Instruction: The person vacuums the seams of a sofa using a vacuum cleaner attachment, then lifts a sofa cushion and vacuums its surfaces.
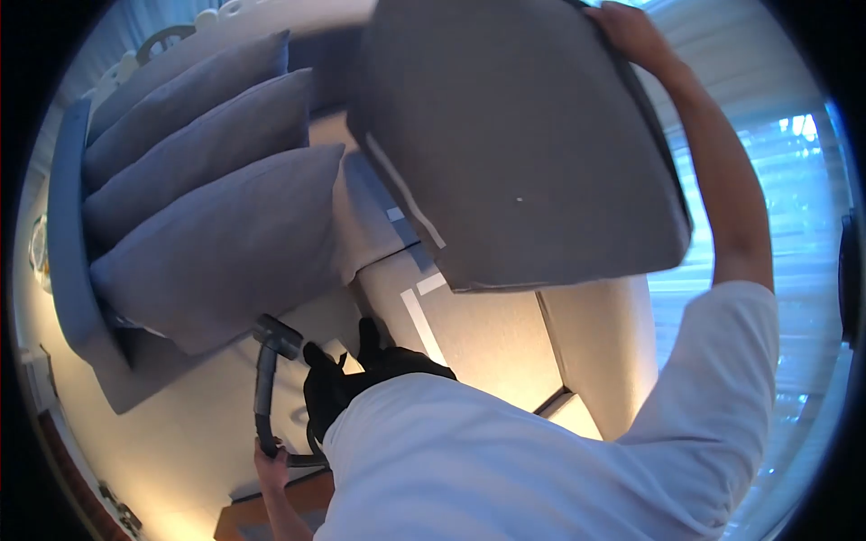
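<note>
My right hand (627,32) is closed on the upper edge of a large grey seat cushion (523,144), tilted up above the sofa. Lower left, my left hand (271,464) wraps round the grey tube of what looks like a vacuum cleaner hose (264,392). A wide nozzle (278,335) sits at the tube's upper end, close to my dark-clad feet. Below the raised cushion shows the pale sofa base (487,325), with white strips on it.
Several grey pillows (225,243) lean in a row on the left, beside a grey armrest (72,234). Sheer curtains (767,216) hang in front of a bright window on the right. A wooden-edged piece of furniture (244,518) stands at the bottom left.
</note>
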The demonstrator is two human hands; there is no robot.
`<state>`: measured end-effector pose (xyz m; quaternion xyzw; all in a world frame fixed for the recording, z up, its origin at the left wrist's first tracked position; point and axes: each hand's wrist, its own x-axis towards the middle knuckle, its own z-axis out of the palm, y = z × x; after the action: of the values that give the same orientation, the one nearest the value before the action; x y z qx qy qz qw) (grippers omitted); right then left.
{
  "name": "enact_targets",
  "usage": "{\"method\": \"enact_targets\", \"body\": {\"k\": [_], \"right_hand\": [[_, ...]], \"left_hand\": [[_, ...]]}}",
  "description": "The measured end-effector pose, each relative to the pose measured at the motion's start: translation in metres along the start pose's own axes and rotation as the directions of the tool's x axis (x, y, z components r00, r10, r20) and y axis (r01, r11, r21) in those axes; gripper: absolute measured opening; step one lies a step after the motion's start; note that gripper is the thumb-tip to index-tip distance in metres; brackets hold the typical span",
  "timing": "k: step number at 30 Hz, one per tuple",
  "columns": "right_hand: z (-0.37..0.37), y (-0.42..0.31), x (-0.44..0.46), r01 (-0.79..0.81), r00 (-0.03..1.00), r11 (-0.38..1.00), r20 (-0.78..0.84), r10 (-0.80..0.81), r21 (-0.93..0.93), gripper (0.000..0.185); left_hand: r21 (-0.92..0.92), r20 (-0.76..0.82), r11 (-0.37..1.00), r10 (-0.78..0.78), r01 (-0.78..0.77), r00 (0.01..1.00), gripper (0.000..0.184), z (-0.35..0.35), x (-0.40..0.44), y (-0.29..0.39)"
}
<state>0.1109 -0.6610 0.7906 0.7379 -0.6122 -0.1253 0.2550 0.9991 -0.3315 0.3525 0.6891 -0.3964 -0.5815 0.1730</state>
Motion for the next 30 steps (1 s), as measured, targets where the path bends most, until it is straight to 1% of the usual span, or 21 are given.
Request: {"method": "enact_targets", "body": {"k": [2,4,6,8,9,10,11,13,15,17,18,19,20,22,23,24,25,26,27,28,30], "right_hand": [[-0.031,-0.071,0.022,-0.165,0.979,0.98,0.143,0.148,0.112,0.05],[0.022,-0.077,0.039,0.157,0.983,0.986,-0.101,-0.151,0.05,0.03],[0.045,-0.119,0.042,0.083,0.983,0.945,-0.182,-0.025,0.317,0.034],[0.075,-0.145,0.054,-0.097,0.979,0.917,-0.13,0.158,0.388,0.038],[0.098,-0.153,0.058,-0.16,0.969,0.905,-0.114,0.221,0.393,0.039],[0.117,-0.156,0.063,-0.221,0.954,0.89,-0.101,0.282,0.399,0.04],[0.135,-0.164,0.061,-0.219,0.947,0.885,-0.128,0.294,0.41,0.04],[0.16,-0.178,0.052,-0.446,0.822,0.701,-0.056,0.567,0.556,0.039],[0.169,-0.17,0.046,-0.457,0.795,0.665,-0.063,0.603,0.591,0.04],[0.178,-0.166,0.026,-0.502,0.757,0.609,-0.029,0.653,0.614,0.041],[0.176,-0.168,0.02,-0.404,0.824,0.649,-0.052,0.564,0.644,0.042],[0.171,-0.165,0.011,-0.303,0.878,0.681,-0.082,0.471,0.666,0.045],[0.154,-0.166,-0.005,-0.335,0.86,0.675,-0.079,0.504,0.658,0.045],[0.144,-0.166,-0.036,-0.285,0.888,0.728,-0.114,0.446,0.624,0.051],[0.166,-0.155,-0.052,-0.347,0.843,0.757,-0.17,0.511,0.554,0.065],[0.171,-0.156,-0.083,-0.369,0.84,0.746,-0.144,0.523,0.555,0.065],[0.166,-0.153,-0.112,-0.557,0.765,0.668,-0.009,0.644,0.494,0.072],[0.161,-0.15,-0.132,-0.717,0.655,0.569,0.11,0.748,0.403,0.078],[0.149,-0.151,-0.14,-0.778,0.619,0.502,0.325,0.715,0.378,0.09],[0.152,-0.15,-0.14,-0.785,0.611,0.496,0.335,0.717,0.37,0.09],[0.168,-0.142,-0.14,-0.758,0.619,0.505,0.213,0.756,0.411,0.088]], "left_hand": [[0.111,0.015,0.984,0.138,-0.139,0.99,0.021,0.005,0.004,-0.005],[0.272,-0.027,0.942,0.213,-0.198,0.977,0.018,0.037,-0.024,0.087],[0.338,-0.068,0.896,0.327,-0.287,0.942,0.018,0.07,-0.013,0.106],[0.357,-0.094,0.856,0.431,-0.374,0.897,0.024,0.104,-0.008,0.145],[0.371,-0.102,0.851,0.436,-0.372,0.894,0.026,0.115,0.002,0.156],[0.384,-0.112,0.846,0.441,-0.371,0.89,0.029,0.124,0.009,0.168],[0.407,-0.144,0.827,0.478,-0.388,0.867,0.032,0.132,0.011,0.184],[0.415,-0.162,0.817,0.5,-0.401,0.851,0.032,0.133,0.022,0.203],[0.387,-0.176,0.812,0.529,-0.436,0.83,0.032,0.141,0.027,0.232],[0.467,-0.16,0.758,0.579,-0.456,0.799,0.031,0.152,0.02,0.272],[0.517,-0.149,0.716,0.615,-0.469,0.774,0.031,0.159,0.02,0.289],[0.531,-0.115,0.691,0.632,-0.49,0.767,0.031,0.167,0.024,0.302],[0.492,-0.091,0.699,0.633,-0.518,0.768,0.03,0.169,0.026,0.307],[0.479,-0.036,0.698,0.622,-0.532,0.783,0.03,0.184,0.026,0.335],[0.481,0.044,0.652,0.65,-0.586,0.759,0.029,0.191,0.021,0.35],[0.469,0.117,0.611,0.673,-0.638,0.73,0.028,0.201,0.02,0.362],[0.469,0.136,0.61,0.664,-0.638,0.735,0.028,0.213,0.027,0.365],[0.461,0.232,0.534,0.699,-0.709,0.677,0.027,0.226,0.038,0.364],[0.443,0.324,0.453,0.724,-0.774,0.609,0.027,0.238,0.047,0.363],[0.442,0.336,0.452,0.717,-0.775,0.611,0.027,0.251,0.056,0.364],[0.415,0.452,0.336,0.73,-0.846,0.512,0.029,0.286,0.068,0.365]]}}
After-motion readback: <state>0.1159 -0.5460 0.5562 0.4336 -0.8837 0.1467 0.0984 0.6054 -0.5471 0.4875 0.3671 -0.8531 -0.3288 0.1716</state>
